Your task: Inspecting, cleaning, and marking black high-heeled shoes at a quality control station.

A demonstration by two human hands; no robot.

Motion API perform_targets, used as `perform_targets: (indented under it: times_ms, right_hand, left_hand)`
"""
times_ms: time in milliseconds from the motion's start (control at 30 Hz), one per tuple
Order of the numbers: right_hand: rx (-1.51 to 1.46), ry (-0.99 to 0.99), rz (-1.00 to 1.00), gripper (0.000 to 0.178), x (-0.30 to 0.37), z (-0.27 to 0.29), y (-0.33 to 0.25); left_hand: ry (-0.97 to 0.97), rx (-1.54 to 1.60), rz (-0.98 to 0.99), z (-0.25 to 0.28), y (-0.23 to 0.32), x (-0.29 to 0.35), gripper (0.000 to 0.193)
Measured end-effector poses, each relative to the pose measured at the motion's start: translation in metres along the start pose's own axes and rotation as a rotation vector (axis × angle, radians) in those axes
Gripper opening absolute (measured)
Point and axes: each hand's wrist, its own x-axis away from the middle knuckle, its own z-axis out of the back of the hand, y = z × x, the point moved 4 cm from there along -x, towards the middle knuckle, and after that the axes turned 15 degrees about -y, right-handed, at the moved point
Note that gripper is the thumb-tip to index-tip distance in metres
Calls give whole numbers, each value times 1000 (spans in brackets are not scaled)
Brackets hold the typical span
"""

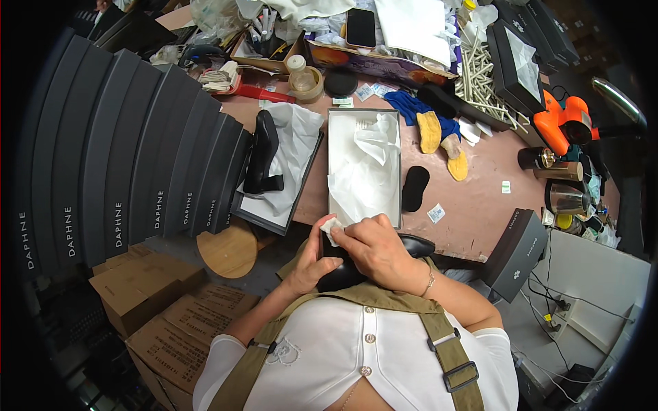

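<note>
Close to my body, my left hand grips a black heeled shoe by its side, its fingertips reaching up to a small white wad. My right hand pinches that white wad, cloth or paper, against the shoe's upper end. Much of the shoe is behind my hands; a black rounded part shows past my right wrist. Just beyond, an open shoebox holds white tissue paper. To its left, another black heeled shoe lies on tissue in a dark box.
Stacked dark shoeboxes rise at the left, above brown cartons. On the pink table lie a black insole-shaped pad, yellow-and-blue cloth and small packets. An orange heat gun stands right; a dark box stands near the table's edge.
</note>
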Motion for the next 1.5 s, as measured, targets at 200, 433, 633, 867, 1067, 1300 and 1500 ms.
perform_targets:
  times_ms: [200, 433, 633, 867, 1067, 1300, 1500]
  right_hand:
    - [-14, -59, 20, 41, 7, 5, 0]
    - [-31, -54, 7, 42, 22, 0, -3]
    - [-77, -69, 25, 42, 29, -5, -3]
    - [-8, -28, 29, 44, 19, -2, -2]
    - [-530, 195, -231, 23, 14, 20, 33]
    - [-712, 151, -311, 22, 32, 28, 34]
    - [51, -40, 117, 46, 11, 2, -9]
  left_hand:
    - [0, 81, 13, 1, -2, -1, 84]
    - [14, 45, 51, 2, -6, 1, 85]
    - [2, 99, 75, -3, 2, -2, 85]
    - [-5, 57, 25, 5, -2, 0, 86]
    - [18, 108, 0, 0, 1, -3, 95]
    - [37, 95, -14, -1, 4, 0, 94]
    - [-3, 40, 1, 0, 2, 4, 90]
